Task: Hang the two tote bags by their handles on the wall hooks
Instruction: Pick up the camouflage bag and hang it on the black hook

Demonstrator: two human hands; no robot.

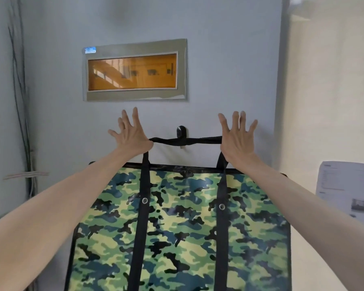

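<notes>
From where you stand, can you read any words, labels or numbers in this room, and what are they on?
Nothing here can be read.
Blue sticker on the corner of the wall panel: print too small and blurred.
White sheet at the right: lines of text and a small picture, too blurred to read.
Camouflage bag: pattern only, no words showing.

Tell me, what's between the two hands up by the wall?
In the head view, the bag's black handle stretches from left hand to right hand, crossing the black wall hook.
</notes>
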